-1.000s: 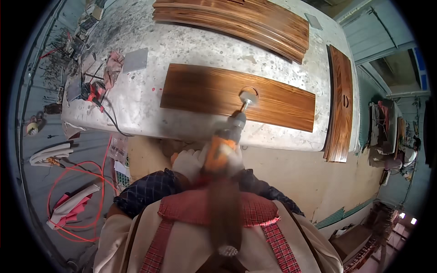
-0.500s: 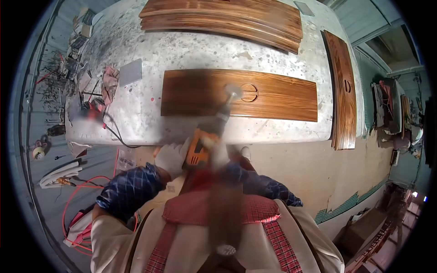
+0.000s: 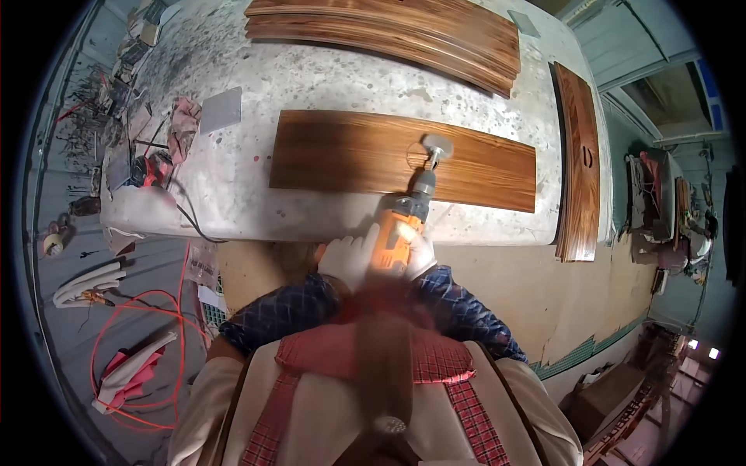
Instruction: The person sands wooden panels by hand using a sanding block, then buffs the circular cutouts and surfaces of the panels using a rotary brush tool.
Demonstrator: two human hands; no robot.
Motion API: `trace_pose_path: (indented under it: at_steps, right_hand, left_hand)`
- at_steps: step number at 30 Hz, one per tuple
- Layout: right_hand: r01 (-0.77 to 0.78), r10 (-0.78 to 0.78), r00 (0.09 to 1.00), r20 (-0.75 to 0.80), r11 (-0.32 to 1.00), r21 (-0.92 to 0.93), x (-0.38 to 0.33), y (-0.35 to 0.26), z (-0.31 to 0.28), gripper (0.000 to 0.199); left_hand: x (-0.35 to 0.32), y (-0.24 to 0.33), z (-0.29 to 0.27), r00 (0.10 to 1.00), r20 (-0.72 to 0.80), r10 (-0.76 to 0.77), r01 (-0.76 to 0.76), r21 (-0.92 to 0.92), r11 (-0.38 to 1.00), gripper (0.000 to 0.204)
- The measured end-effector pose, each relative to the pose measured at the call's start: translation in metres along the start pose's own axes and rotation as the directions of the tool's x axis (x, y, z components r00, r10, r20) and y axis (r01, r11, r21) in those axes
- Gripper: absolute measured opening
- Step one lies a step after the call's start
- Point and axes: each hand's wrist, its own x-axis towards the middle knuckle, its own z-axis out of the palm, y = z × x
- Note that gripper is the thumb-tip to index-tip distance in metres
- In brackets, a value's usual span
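Note:
A brown stained wooden board (image 3: 350, 151) lies flat on a grey, paint-speckled workbench (image 3: 311, 85). An orange power drill (image 3: 400, 225) carries a round hole-saw bit (image 3: 437, 146) that rests on the board, beside a circle marked in the wood. My left hand (image 3: 350, 260), in a white glove, grips the drill body from the left. My right hand (image 3: 421, 256), also gloved, holds it from the right. Both forearms wear dark blue quilted sleeves.
Curved wooden boards (image 3: 388, 31) are stacked at the bench's far side, and another board (image 3: 581, 163) lies along its right end. A red tool with a black cable (image 3: 151, 167) sits at the left. A red cord (image 3: 140, 326) loops on the floor.
The view has swung, and the board now sits more centred. The drill has gone from blurred motion to resting steadily with its bit on the board, both hands still around it.

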Motion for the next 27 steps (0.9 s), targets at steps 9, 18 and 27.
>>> trace_pose_path:
  at_steps: [9, 18, 27]
  right_hand:
    - [-0.014, 0.017, 0.995, 0.096, 0.999, -0.038, -0.024, 0.003, -0.006, 0.038]
    - [-0.123, 0.144, 0.986, 0.081, 0.968, -0.218, -0.038, 0.028, 0.005, 0.031]
    - [0.151, -0.047, 0.959, 0.279, 0.919, -0.365, -0.047, -0.01, 0.017, 0.049]
  left_hand:
    - [-0.016, 0.008, -0.009, 0.99, 0.135, 0.034, -0.037, 0.017, 0.999, 0.073]
    - [-0.061, 0.007, 0.007, 0.975, 0.173, -0.143, 0.14, 0.029, 0.99, 0.094]
    - [-0.031, 0.019, -0.016, 0.993, -0.055, 0.107, -0.083, -0.957, 0.279, 0.099]
